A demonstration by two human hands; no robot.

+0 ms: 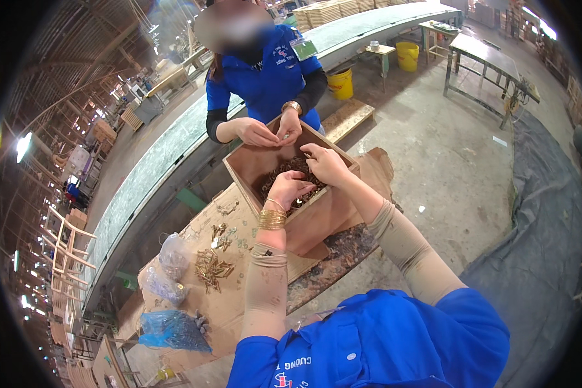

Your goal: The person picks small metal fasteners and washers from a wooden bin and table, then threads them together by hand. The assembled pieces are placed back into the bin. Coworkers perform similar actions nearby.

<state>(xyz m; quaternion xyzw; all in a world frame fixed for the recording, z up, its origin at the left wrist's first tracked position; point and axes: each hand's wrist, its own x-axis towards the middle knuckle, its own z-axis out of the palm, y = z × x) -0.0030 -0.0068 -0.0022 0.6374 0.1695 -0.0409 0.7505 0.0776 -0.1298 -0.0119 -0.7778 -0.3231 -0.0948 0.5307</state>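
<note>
A wooden box [291, 234] stands in front of me, with a heap of small brown metal fasteners [279, 176] inside. My left hand [290, 189] reaches over its near side, fingers loosely bent and apart above the heap; I see nothing held in it. From the right, my right hand [328, 165] reaches in over the box's edge. Its fingers are curled together, and whatever they hold is too small or hidden to name. Across the box, a co-worker's two hands [265, 133] meet at the far rim, pinching something small and pale.
Left of the box, cardboard [194, 242] bears a pile of brass-coloured bolts [212, 269], clear plastic bags [165, 281] and a blue bag [173, 331]. A long pale-topped conveyor or bench [132, 197] runs behind. Yellow buckets [340, 84] and a metal table [485, 57] stand farther right.
</note>
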